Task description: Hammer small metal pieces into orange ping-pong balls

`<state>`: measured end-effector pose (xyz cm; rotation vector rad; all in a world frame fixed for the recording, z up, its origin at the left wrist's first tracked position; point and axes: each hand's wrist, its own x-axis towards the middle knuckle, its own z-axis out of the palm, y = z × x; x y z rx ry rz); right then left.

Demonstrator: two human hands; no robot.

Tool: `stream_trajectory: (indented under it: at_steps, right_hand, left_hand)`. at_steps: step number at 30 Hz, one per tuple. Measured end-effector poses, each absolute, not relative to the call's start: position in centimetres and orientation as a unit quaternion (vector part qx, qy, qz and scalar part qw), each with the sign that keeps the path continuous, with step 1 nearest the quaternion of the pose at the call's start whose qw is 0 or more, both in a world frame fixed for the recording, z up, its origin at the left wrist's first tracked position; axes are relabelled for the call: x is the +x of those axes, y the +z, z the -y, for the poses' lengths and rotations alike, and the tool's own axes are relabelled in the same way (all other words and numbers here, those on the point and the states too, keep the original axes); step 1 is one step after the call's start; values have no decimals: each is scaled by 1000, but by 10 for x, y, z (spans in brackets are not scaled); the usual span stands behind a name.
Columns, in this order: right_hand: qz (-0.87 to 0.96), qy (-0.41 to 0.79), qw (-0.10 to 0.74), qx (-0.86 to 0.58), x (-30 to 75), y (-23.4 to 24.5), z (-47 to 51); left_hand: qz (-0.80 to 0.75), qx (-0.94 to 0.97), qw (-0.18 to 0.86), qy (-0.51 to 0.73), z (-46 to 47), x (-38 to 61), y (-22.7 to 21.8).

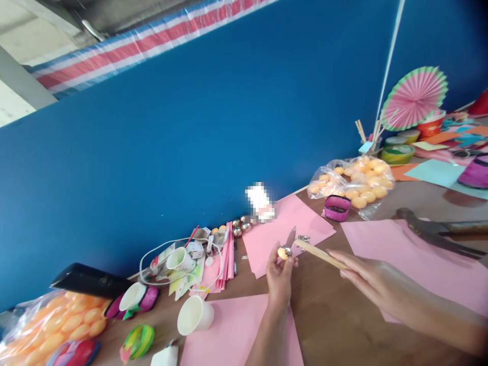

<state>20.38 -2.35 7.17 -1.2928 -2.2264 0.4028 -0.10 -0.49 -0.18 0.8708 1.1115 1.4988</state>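
My left hand is raised over the brown table, its fingers pinched round a small shiny golden ball with a thin silvery blade-like piece sticking up beside it. My right hand reaches in from the right with fingers closed along a flat wooden stick. The stick's far end points at the ball and almost touches it.
Pink paper sheets lie around my hands. A bag of orange balls and a purple tape roll sit behind, a hammer at right. Paper cups, cable clutter, silver balls and another orange-ball bag lie left, against the blue wall.
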Motion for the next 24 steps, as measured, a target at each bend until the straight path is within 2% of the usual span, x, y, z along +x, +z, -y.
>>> stream_trajectory:
  at_steps: [6,16,24]
  right_hand:
    - [834,179,239,-464,202,72,25]
    - [827,193,253,-463,201,82,27]
    - [835,192,228,-462,201,61,26]
  left_hand:
    - [-457,402,509,609,5,-1,4]
    - [-483,390,482,619,5,-1,2]
    - [-433,358,526,638,2,-4,-7]
